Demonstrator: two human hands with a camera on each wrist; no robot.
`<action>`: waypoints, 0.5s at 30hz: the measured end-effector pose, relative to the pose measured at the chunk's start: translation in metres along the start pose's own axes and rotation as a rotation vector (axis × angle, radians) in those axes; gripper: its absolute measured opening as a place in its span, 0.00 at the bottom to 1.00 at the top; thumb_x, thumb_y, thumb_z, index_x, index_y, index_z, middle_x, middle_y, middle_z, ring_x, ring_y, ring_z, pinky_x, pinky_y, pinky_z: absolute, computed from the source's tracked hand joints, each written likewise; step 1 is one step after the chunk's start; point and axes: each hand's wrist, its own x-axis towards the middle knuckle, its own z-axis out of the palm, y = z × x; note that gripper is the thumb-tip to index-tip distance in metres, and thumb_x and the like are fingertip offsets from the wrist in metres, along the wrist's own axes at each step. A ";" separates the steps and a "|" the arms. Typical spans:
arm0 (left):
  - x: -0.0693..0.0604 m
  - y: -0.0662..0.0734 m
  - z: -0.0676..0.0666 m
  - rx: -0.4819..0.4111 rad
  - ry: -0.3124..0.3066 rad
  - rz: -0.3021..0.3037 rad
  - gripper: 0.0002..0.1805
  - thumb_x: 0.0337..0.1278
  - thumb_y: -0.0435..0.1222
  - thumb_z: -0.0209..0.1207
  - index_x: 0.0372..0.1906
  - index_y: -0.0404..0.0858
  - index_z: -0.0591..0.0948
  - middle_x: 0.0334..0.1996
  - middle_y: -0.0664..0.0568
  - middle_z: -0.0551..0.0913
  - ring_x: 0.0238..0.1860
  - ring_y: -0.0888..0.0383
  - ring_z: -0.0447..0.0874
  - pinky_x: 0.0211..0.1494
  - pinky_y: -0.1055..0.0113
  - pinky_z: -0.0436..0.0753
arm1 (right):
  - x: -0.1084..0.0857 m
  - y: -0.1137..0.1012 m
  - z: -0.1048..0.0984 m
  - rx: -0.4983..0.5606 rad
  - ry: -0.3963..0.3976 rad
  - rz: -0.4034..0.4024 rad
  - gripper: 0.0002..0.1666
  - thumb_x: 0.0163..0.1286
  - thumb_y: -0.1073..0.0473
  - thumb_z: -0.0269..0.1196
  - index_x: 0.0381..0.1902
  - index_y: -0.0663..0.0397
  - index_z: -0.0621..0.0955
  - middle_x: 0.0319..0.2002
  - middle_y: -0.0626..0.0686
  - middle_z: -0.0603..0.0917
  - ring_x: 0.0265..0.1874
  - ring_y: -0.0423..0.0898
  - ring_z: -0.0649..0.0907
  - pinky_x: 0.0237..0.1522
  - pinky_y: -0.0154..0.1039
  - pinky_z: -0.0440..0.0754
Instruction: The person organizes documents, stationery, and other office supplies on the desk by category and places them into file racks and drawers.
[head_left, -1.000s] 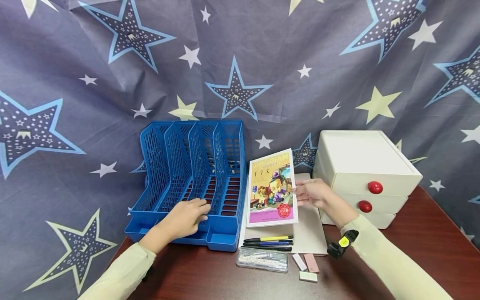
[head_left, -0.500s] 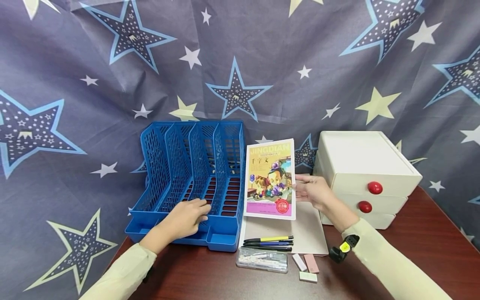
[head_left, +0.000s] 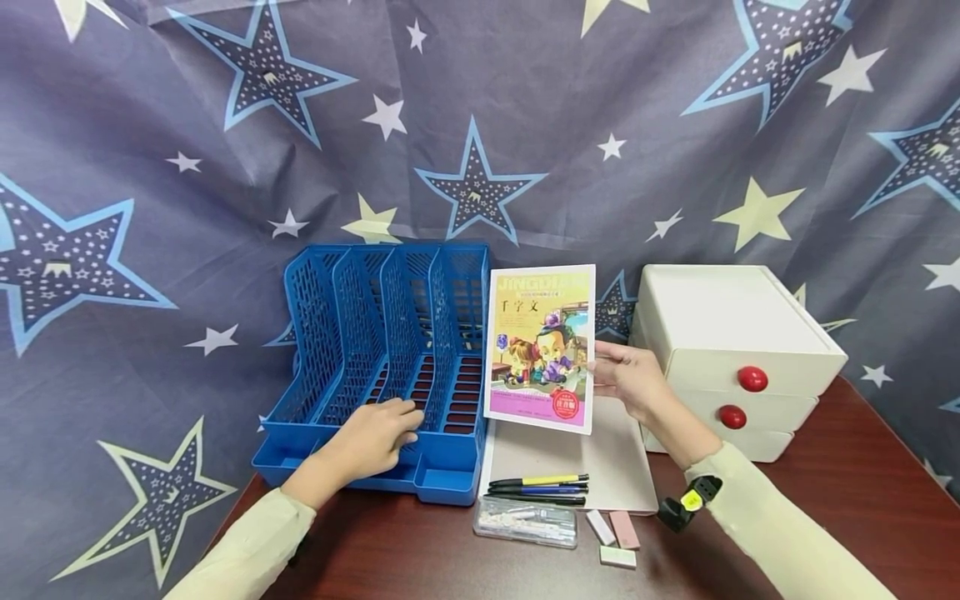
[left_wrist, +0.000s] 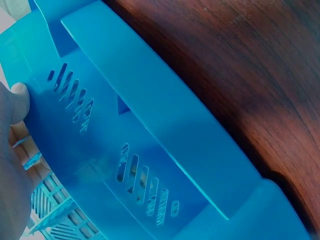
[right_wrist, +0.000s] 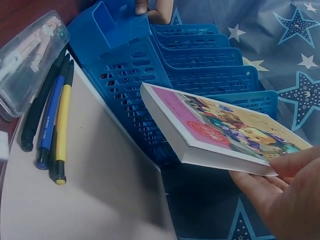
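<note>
A blue desk rack (head_left: 448,478) with upright dividers stands at the left; my left hand (head_left: 380,435) grips its front edge. In the left wrist view the thumb of my left hand (left_wrist: 15,135) lies over the rack's edge (left_wrist: 135,85), fingers behind it. My right hand (head_left: 628,380) holds a thick book (head_left: 540,350) by its right side, cover facing me, raised beside the rack. The right wrist view shows my right hand (right_wrist: 287,192) pinching the book (right_wrist: 225,130) between thumb and fingers, tilted above a pale board (right_wrist: 100,190).
On the pale board (head_left: 615,467) lie several pens (head_left: 543,489). In front are a clear case (head_left: 525,522) and three erasers (head_left: 618,557). A white drawer box (head_left: 742,308) with red knobs stands at the right. A star-patterned cloth (head_left: 540,100) hangs behind.
The book has been lifted higher by my right hand, first shifting left and turning more upright. My left hand has stayed on the rack's front edge.
</note>
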 end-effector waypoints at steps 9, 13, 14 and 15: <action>0.000 0.001 0.000 -0.017 0.019 -0.007 0.11 0.67 0.38 0.62 0.30 0.50 0.72 0.26 0.61 0.68 0.28 0.64 0.62 0.30 0.73 0.65 | 0.000 -0.003 0.001 0.002 0.034 -0.020 0.30 0.73 0.72 0.57 0.71 0.74 0.67 0.50 0.60 0.88 0.34 0.41 0.89 0.42 0.41 0.89; 0.000 0.001 -0.001 -0.013 0.016 -0.010 0.11 0.67 0.38 0.63 0.30 0.50 0.72 0.26 0.61 0.68 0.28 0.64 0.62 0.30 0.73 0.64 | -0.002 -0.004 0.001 0.016 0.050 -0.054 0.30 0.72 0.72 0.58 0.71 0.73 0.68 0.49 0.58 0.89 0.34 0.39 0.89 0.41 0.40 0.89; 0.000 0.001 -0.001 -0.012 0.015 -0.010 0.11 0.67 0.38 0.62 0.30 0.50 0.72 0.26 0.61 0.68 0.28 0.64 0.62 0.30 0.73 0.64 | -0.002 -0.005 0.001 0.018 0.055 -0.065 0.30 0.72 0.72 0.58 0.71 0.73 0.68 0.47 0.56 0.90 0.34 0.38 0.89 0.41 0.39 0.89; 0.000 0.001 -0.001 -0.012 0.014 -0.011 0.11 0.67 0.38 0.62 0.30 0.50 0.73 0.26 0.61 0.68 0.28 0.65 0.62 0.30 0.73 0.64 | -0.002 -0.006 0.001 0.022 0.059 -0.076 0.30 0.72 0.72 0.58 0.71 0.73 0.68 0.46 0.54 0.90 0.34 0.38 0.89 0.41 0.38 0.89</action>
